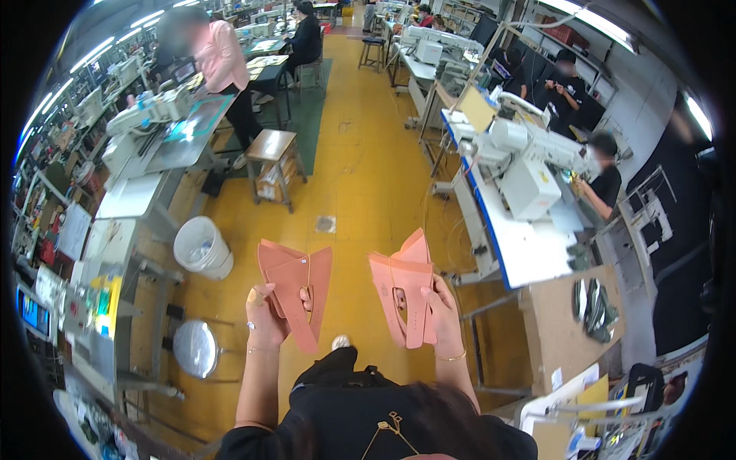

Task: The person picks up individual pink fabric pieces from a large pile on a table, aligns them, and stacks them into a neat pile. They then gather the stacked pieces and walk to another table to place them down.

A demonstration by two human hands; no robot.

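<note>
On the glossy yellow floor (349,176), a white round plastic bin (220,265) stands between a round stool with a shiny metal seat (195,349) and a square, brown-topped stool (272,144). At the right, a bulky white sewing machine (529,184) sits on a blue-edged white worktop (533,261); dark green pieces (600,316) lie on a brown-topped table (553,326)

Left pieces (287,287) and right pieces (414,291), salmon pink; floor (368,169) is yellow; bin (218,264), white; shirt (337,414), black.
</note>
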